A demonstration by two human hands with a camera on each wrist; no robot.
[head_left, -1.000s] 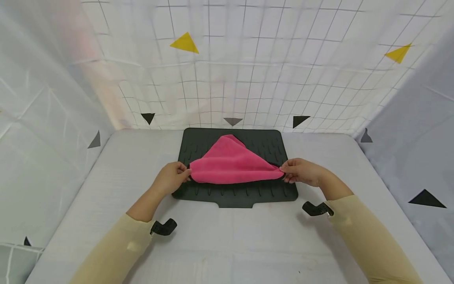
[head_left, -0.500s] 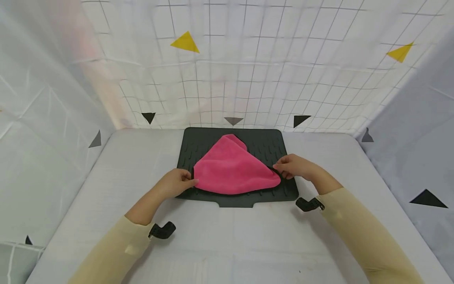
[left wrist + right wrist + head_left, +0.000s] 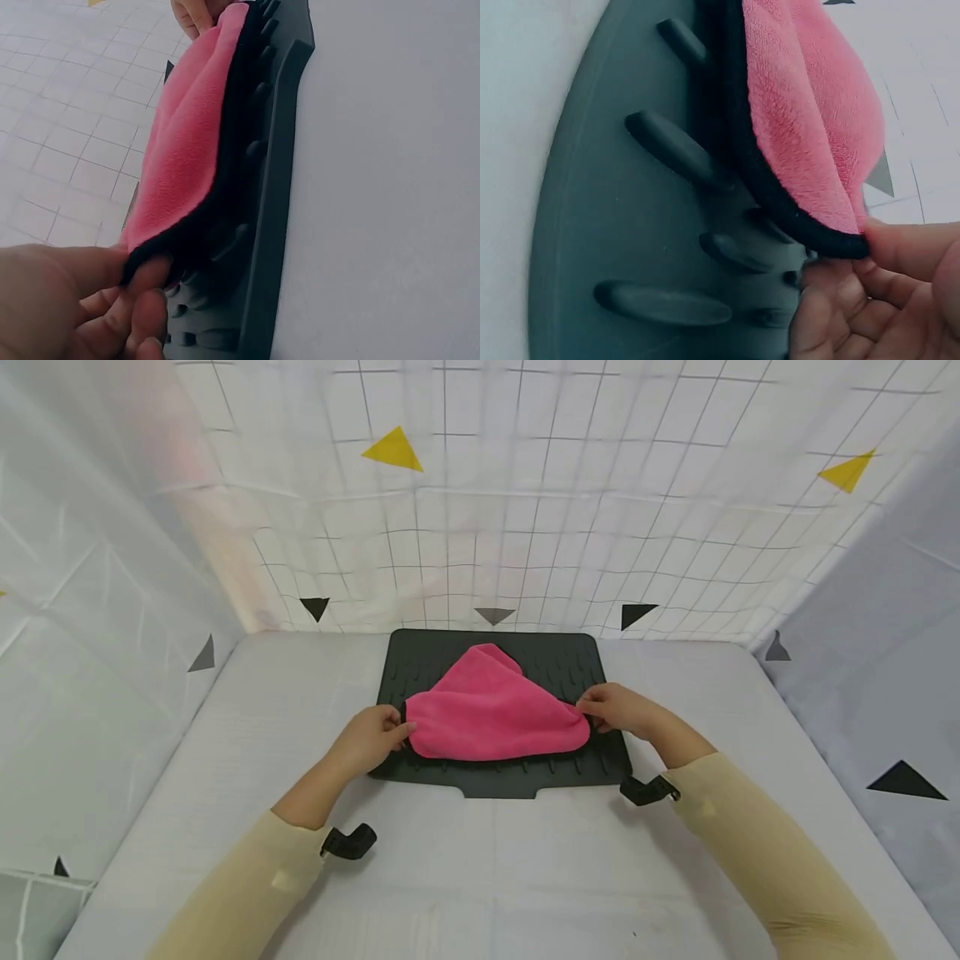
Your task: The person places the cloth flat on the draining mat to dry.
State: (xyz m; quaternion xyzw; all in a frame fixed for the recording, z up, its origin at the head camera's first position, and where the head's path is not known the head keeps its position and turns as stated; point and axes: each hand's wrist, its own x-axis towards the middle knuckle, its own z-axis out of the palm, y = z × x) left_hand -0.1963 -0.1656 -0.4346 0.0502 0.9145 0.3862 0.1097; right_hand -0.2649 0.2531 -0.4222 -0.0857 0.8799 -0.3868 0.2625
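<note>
A pink plush cloth (image 3: 495, 718) with a black bound edge lies folded over a dark ridged mat (image 3: 558, 664). My left hand (image 3: 367, 739) pinches the cloth's left end; in the left wrist view, thumb and forefinger grip its black edging (image 3: 201, 206). At the other end my right hand (image 3: 618, 708) pinches the cloth's right corner, as the right wrist view shows with the edging (image 3: 769, 187) between thumb and fingers. Between the two hands the near edge is lifted off the mat's ridges (image 3: 671, 146). The cloth's underside is hidden.
The mat rests on a white table (image 3: 495, 877), its notched tab (image 3: 498, 792) toward me. A white gridded curtain (image 3: 570, 527) closes off the back, with plain sheets at both sides. Black wrist-camera mounts (image 3: 349, 842) stick out from both sleeves.
Both hands have come slightly closer together, the right moving left and a little away. The cloth's near edge sagged toward me half a second ago and is now drawn back up a little.
</note>
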